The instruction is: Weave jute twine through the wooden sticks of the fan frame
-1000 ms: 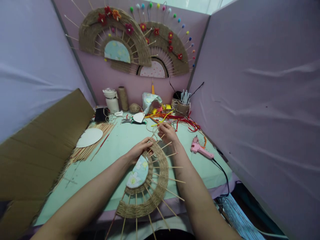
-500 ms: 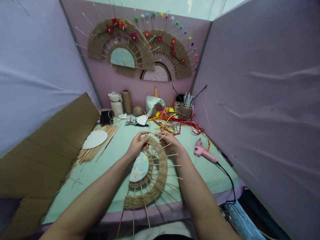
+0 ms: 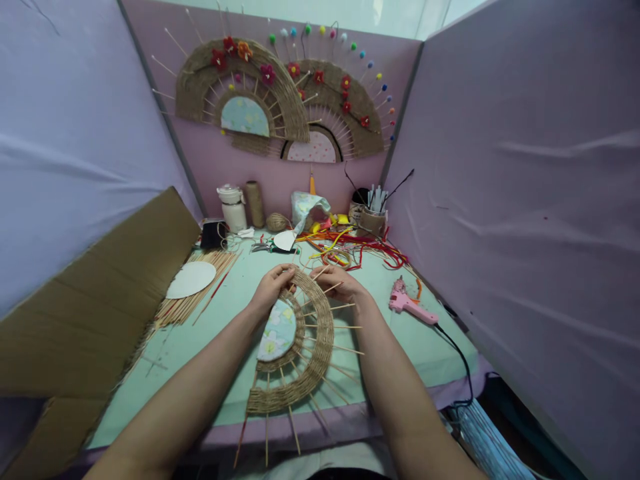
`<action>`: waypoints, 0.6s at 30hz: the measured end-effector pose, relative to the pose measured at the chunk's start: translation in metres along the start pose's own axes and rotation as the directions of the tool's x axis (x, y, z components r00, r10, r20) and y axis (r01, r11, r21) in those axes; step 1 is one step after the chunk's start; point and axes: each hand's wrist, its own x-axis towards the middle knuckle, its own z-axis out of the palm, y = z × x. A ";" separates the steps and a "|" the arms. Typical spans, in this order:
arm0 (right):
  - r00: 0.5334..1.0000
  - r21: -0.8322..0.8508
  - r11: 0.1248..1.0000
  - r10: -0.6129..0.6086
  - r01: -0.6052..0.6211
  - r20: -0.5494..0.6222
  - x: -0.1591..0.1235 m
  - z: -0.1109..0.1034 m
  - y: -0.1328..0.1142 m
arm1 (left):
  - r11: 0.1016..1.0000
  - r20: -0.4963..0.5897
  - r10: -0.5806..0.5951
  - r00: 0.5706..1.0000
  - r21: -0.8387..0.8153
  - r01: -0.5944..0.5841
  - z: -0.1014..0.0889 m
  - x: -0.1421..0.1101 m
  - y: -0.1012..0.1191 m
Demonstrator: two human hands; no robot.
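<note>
While the left hand (image 3: 273,287) grasps the woven fan (image 3: 326,330) at its upper end, the right hand (image 3: 345,283) is close beside, its grip unclear

Rough, matt twine in ridged rows on a tan half-ring woven fan (image 3: 325,327), with slim, bare wooden spokes (image 3: 349,327) and a soft, flower-printed pale-blue cloth half-disc (image 3: 278,331). At right, smooth plastic on a pink pistol-shaped glue gun (image 3: 415,309). At left, matt, brown corrugated cardboard sheet (image 3: 100,313) beside a smooth, paper-like white oval (image 3: 191,279) and dry, unvarnished tan wooden sticks (image 3: 170,313). Underneath, matt mint-green cloth (image 3: 240,280) over the bench (image 3: 435,353); beyond, creased lilac fabric wall (image 3: 500,200).
</note>
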 end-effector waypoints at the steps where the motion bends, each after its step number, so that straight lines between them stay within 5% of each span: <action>1: 1.000 0.005 1.000 -0.004 0.004 -0.002 0.001 0.000 0.000 | 1.000 0.003 -0.012 1.000 -0.005 0.012 0.000 0.000 0.000; 9: 0.999 0.055 0.998 -0.039 0.040 -0.011 -0.002 0.002 -0.003 | 0.995 -0.036 0.063 0.997 0.080 -0.060 -0.006 0.007 -0.001; 13: 0.981 0.164 0.979 -0.097 0.125 -0.170 0.001 0.002 -0.006 | 0.990 -0.065 0.073 0.995 0.124 -0.065 -0.008 0.008 -0.001; 18: 0.893 0.227 0.903 -0.270 0.364 -0.360 0.007 -0.002 -0.009 | 0.989 -0.104 0.054 0.993 0.142 -0.039 -0.007 0.007 -0.002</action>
